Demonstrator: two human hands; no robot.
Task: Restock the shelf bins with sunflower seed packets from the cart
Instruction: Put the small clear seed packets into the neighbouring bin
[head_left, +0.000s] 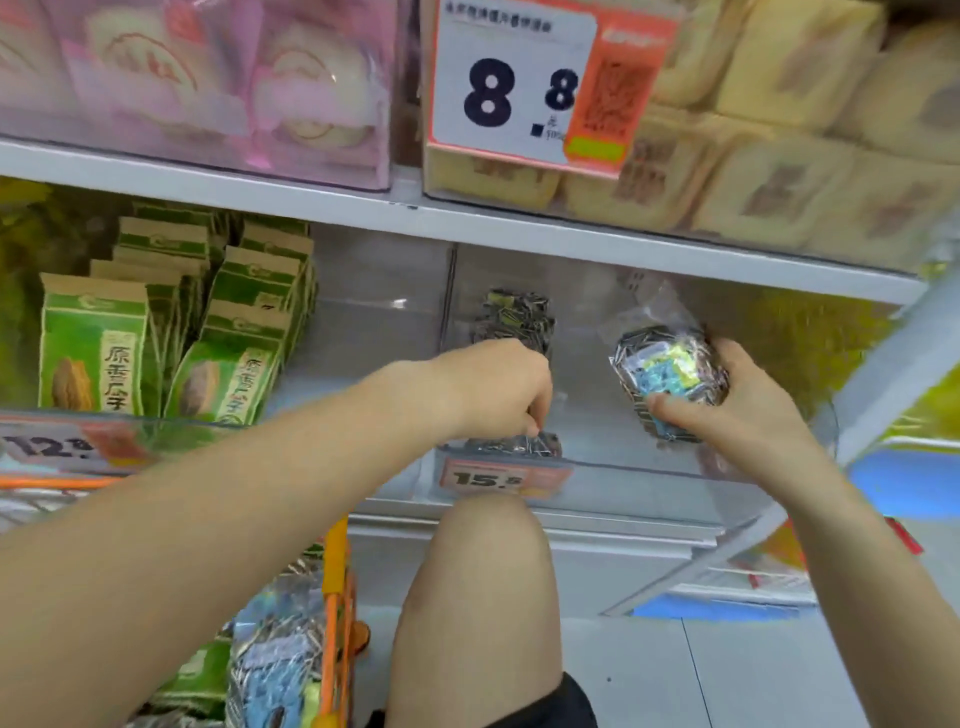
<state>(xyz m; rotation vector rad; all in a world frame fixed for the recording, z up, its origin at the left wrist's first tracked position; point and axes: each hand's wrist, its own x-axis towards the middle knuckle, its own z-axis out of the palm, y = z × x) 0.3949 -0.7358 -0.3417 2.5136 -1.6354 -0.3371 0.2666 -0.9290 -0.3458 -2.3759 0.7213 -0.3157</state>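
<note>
Already over the clear shelf bin, the right hand grips a clear sunflower seed packet, thumb across its near face and fingers curled round the far side. The packet's long axis runs roughly up and away from the wrist, tilted a little to the left, with its crimped top pointing toward the back of the bin. The bin floor lies straight below and slightly ahead of that hand, so the drop looks short. The left hand reaches into the same bin further left, fingers curled down and pinching the top of a second packet that sits low against the front wall (its far end shows behind the knuckles). More packets wait in the orange cart at lower left, nearer the left arm. I judge the right hand's packet goes down beside the left one.
</note>
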